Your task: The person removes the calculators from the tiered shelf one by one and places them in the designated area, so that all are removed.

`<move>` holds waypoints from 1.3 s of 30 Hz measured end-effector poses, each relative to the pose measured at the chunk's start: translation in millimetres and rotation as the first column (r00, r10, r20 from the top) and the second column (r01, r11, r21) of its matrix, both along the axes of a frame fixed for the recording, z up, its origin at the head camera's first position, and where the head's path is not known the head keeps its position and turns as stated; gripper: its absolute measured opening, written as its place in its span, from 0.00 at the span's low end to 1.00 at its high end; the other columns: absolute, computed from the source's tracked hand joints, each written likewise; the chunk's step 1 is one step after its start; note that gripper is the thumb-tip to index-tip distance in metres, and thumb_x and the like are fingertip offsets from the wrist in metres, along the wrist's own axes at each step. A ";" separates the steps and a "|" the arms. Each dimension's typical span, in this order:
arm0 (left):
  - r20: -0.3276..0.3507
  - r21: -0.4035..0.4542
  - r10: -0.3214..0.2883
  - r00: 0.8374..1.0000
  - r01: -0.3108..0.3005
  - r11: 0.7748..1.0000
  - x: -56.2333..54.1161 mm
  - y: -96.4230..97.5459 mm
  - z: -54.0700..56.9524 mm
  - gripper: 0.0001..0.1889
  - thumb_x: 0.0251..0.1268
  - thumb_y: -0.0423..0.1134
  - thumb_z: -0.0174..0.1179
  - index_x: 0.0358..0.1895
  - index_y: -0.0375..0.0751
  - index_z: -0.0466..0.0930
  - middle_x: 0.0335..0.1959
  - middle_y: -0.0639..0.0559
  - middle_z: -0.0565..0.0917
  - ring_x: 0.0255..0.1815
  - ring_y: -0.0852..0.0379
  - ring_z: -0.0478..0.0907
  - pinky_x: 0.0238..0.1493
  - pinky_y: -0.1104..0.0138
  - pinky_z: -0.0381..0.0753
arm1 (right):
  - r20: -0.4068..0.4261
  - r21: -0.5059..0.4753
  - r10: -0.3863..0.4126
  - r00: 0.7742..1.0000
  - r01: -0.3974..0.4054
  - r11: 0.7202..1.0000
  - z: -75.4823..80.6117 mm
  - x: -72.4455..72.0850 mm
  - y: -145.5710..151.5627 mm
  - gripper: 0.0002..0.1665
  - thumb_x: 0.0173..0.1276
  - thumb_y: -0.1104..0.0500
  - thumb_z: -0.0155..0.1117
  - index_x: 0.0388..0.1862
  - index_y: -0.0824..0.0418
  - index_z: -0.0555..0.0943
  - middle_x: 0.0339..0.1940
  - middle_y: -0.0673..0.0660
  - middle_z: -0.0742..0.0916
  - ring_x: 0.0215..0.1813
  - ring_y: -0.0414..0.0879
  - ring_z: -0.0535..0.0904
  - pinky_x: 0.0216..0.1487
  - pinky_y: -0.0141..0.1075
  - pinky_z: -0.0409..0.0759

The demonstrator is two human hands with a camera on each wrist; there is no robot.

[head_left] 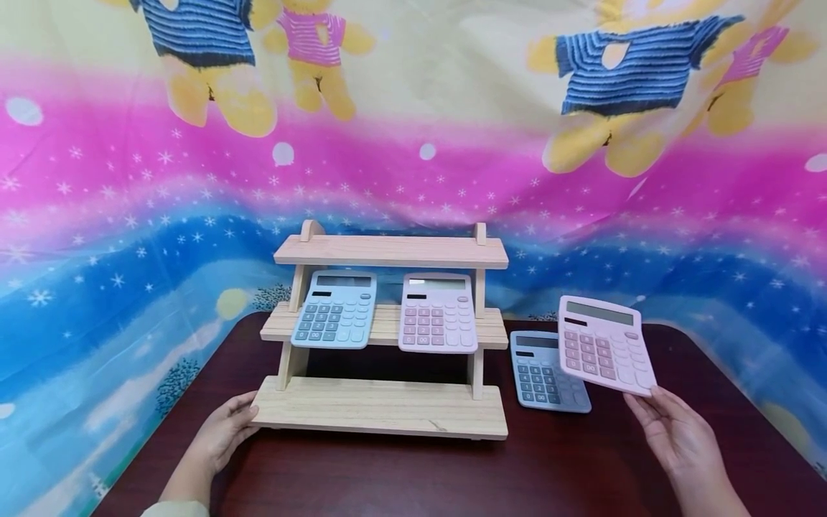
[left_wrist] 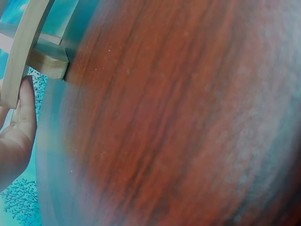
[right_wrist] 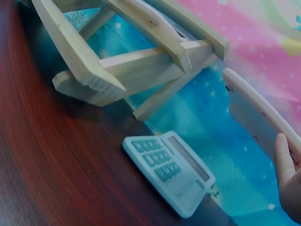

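Observation:
My right hand [head_left: 685, 438] pinches a pink calculator [head_left: 606, 345] by its lower right corner, holding it up and tilted. In the head view it overlaps part of a blue calculator [head_left: 549, 373] that lies on the table right of a wooden three-tier shelf [head_left: 381, 406]. The right wrist view shows the held pink calculator [right_wrist: 256, 110] edge-on, with the blue one [right_wrist: 169, 172] below. With my left hand [head_left: 222, 434] I grip the left end of the shelf's bottom board. On the middle tier lean another blue calculator [head_left: 334, 309] and another pink calculator [head_left: 437, 312], side by side.
The shelf's top board [head_left: 390, 251] carries nothing. All of it stands on a dark reddish wooden table [head_left: 362, 477]. Behind and to both sides hangs a colourful cloth [head_left: 413, 172] printed with bears and snowflakes, close to the table's back edge.

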State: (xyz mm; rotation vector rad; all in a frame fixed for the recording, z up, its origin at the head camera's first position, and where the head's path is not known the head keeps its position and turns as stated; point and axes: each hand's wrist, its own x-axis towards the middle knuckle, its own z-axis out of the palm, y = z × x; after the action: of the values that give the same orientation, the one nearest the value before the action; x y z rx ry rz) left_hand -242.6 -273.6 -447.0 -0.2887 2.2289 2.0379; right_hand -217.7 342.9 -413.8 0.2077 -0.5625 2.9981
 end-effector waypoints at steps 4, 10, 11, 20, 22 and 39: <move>-0.001 0.003 -0.001 1.000 0.001 1.000 0.5 0.0 0.4 0.32 0.64 0.39 0.47 0.63 0.24 0.44 0.58 0.24 0.52 0.43 0.56 0.72 0.46 0.64 0.72 | 0.006 -0.019 0.032 0.999 -0.032 0.999 -4.0 0.4 5.3 0.19 0.67 0.74 0.34 0.38 0.77 0.77 0.38 0.69 0.79 0.43 0.58 0.75 0.44 0.47 0.72; -0.001 0.009 -0.001 1.000 0.001 1.000 0.3 -0.6 -0.4 0.32 0.64 0.38 0.47 0.63 0.24 0.44 0.58 0.24 0.52 0.43 0.56 0.72 0.46 0.64 0.72 | 0.055 0.060 -0.031 0.998 0.028 0.998 -30.4 -11.6 31.0 0.18 0.66 0.73 0.37 0.38 0.73 0.78 0.38 0.66 0.80 0.44 0.56 0.76 0.43 0.47 0.73; 0.001 0.009 0.000 1.000 0.000 1.000 0.3 -0.8 -0.8 0.32 0.64 0.38 0.47 0.63 0.24 0.44 0.58 0.24 0.52 0.43 0.56 0.72 0.46 0.64 0.72 | 0.063 0.070 -0.041 0.997 0.037 0.997 -32.6 -12.9 33.3 0.18 0.66 0.73 0.38 0.38 0.73 0.78 0.38 0.66 0.81 0.44 0.55 0.76 0.43 0.46 0.73; 0.006 0.011 -0.007 1.000 0.007 1.000 0.0 -1.4 -1.7 0.32 0.64 0.39 0.47 0.63 0.24 0.43 0.58 0.24 0.52 0.44 0.55 0.71 0.47 0.61 0.71 | 0.125 0.031 -0.074 0.989 0.071 0.997 -17.5 -2.6 24.6 0.20 0.66 0.73 0.37 0.31 0.73 0.80 0.31 0.64 0.82 0.37 0.53 0.78 0.36 0.45 0.76; 0.007 0.012 -0.009 1.000 0.009 1.000 0.0 -1.3 -1.1 0.31 0.65 0.38 0.46 0.64 0.25 0.43 0.58 0.24 0.52 0.45 0.55 0.71 0.48 0.62 0.70 | 0.155 0.025 -0.081 0.985 0.078 0.997 -18.5 -2.5 25.9 0.21 0.67 0.72 0.37 0.30 0.73 0.80 0.30 0.64 0.82 0.37 0.52 0.78 0.36 0.45 0.76; 0.015 0.031 0.003 1.000 -0.004 1.000 -1.5 -1.4 -3.3 0.32 0.64 0.40 0.47 0.64 0.27 0.44 0.60 0.26 0.51 0.44 0.59 0.71 0.45 0.68 0.72 | 0.311 0.086 -0.132 0.941 0.110 0.990 -32.5 -14.0 55.7 0.20 0.66 0.70 0.40 0.22 0.72 0.80 0.24 0.63 0.82 0.32 0.50 0.79 0.32 0.44 0.77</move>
State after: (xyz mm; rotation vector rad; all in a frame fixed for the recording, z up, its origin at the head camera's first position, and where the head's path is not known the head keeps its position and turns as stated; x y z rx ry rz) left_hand -244.1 -275.0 -450.2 -0.3040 2.1880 2.0629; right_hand -231.7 398.6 -446.3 -0.3006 -0.6770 2.9086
